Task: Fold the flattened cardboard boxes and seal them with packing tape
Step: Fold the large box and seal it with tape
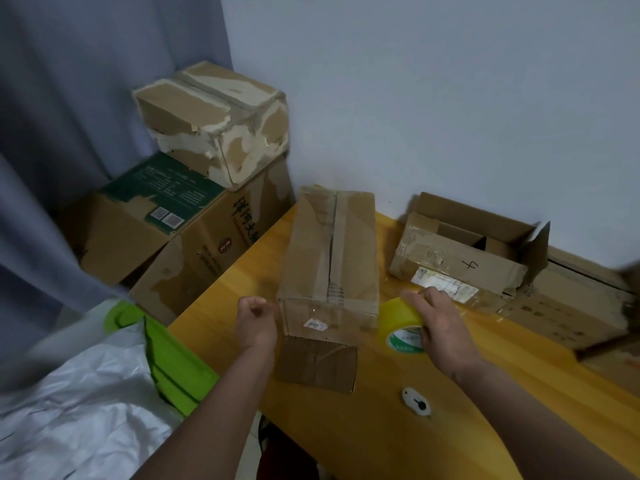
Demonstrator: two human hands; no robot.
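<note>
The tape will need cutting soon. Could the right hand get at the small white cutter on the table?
Probably yes, but the right hand grips the yellow tape roll. The white cutter lies uncovered on the wooden table, nearer the person than that hand, with nothing between.

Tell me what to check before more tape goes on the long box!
1. Tape roll held in the right hand: ok.
2. Left hand by the long box, curled, gripping tape end: cannot tell.
3. Top flaps closed: ok.
4. Near end flap shut: not ok, it lies open on the table.
5. Small white cutter nearby on the table: ok.
</note>
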